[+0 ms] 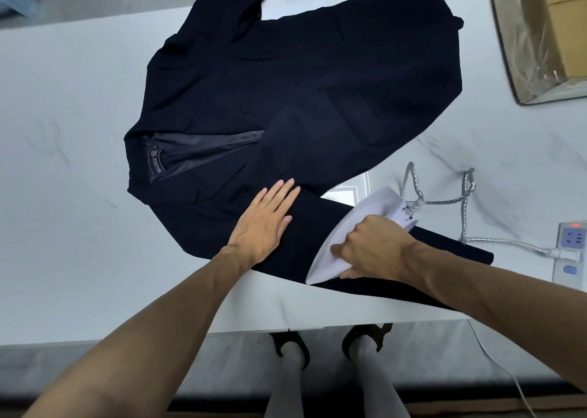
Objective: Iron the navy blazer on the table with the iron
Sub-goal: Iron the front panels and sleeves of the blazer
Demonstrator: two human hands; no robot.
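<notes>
Navy wool blazer [286, 100] lies spread open on the white marbled table [70, 132], lining and label showing. Left hand [263, 224] presses flat, fingers straight, on the fabric; right hand [370, 249] grips the white iron [362, 214] resting on a sleeve.

Blazer [286, 100] on table [63, 132]; iron [355, 227] on near sleeve; power strip [570, 249] right.

The blazer [301, 84] is pressed flat by the left hand [266, 220]; the iron [359, 227] is gripped on its sleeve by the right hand [371, 249].
</notes>
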